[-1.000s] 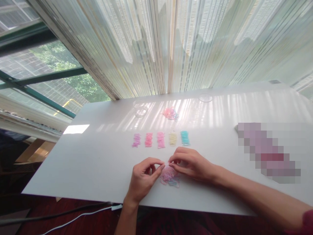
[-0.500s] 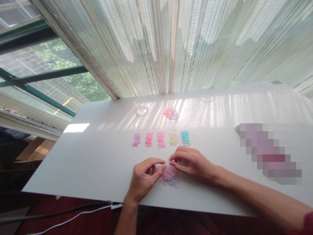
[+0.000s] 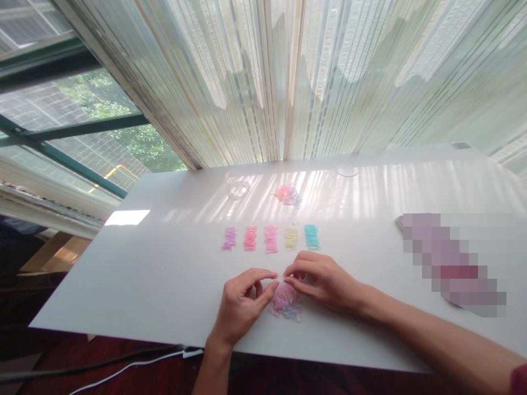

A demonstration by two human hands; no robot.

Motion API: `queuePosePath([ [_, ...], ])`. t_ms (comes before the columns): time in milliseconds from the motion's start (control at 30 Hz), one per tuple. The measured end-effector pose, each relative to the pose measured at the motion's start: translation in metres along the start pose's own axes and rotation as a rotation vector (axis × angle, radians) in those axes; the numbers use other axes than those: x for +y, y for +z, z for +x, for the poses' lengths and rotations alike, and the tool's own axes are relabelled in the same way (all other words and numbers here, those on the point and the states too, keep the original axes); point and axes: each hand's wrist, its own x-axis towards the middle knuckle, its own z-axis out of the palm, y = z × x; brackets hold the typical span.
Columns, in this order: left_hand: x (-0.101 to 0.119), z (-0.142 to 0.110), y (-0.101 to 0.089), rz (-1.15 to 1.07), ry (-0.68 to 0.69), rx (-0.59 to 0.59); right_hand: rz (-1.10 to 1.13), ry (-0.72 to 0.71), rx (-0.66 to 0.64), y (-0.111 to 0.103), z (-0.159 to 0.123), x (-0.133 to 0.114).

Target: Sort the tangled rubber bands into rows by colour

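Note:
A tangled pile of small pastel rubber bands (image 3: pixel 285 303) lies on the white table in front of me. Just above it, my left hand (image 3: pixel 244 299) and my right hand (image 3: pixel 323 280) meet with their fingertips almost touching. Both pinch a pale, tiny rubber band (image 3: pixel 281 278) between thumb and forefinger; its exact shape is too faint to make out. Beyond my hands, bands lie in a row of small colour groups: purple (image 3: pixel 229 239), coral pink (image 3: pixel 250 238), pink (image 3: pixel 270 240), pale yellow (image 3: pixel 291 238) and turquoise (image 3: pixel 312 237).
A second mixed pile of bands (image 3: pixel 288 194) lies farther back. Clear round dishes or lids stand at the back left (image 3: pixel 239 190) and back right (image 3: pixel 347 169). A blurred-out pinkish object (image 3: pixel 453 263) lies at the right. Curtains (image 3: pixel 284 82) hang behind the table (image 3: pixel 123 285).
The fingertips of both hands have drawn slightly apart, with the pale band less visible between them. The view has shifted a little; the bands on the table lie as before.

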Motion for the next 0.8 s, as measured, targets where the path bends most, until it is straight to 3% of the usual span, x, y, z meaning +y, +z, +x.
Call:
queuePosePath([
  [233,0.001,0.002,-0.004,0.06,0.029,-0.036,-0.009,-0.002,-0.017,0.0,0.002,-0.001],
  [433,-0.002,0.014,-0.02,0.138,0.058,-0.114,0.003,0.029,-0.019,-0.001,0.0,-0.002],
  [633,-0.022,0.029,-0.041,0.4,0.022,0.112,0.013,0.059,-0.037,-0.001,0.0,0.0],
  [800,-0.034,0.032,-0.042,0.501,0.008,0.124,0.012,0.058,-0.062,-0.003,0.001,-0.001],
])
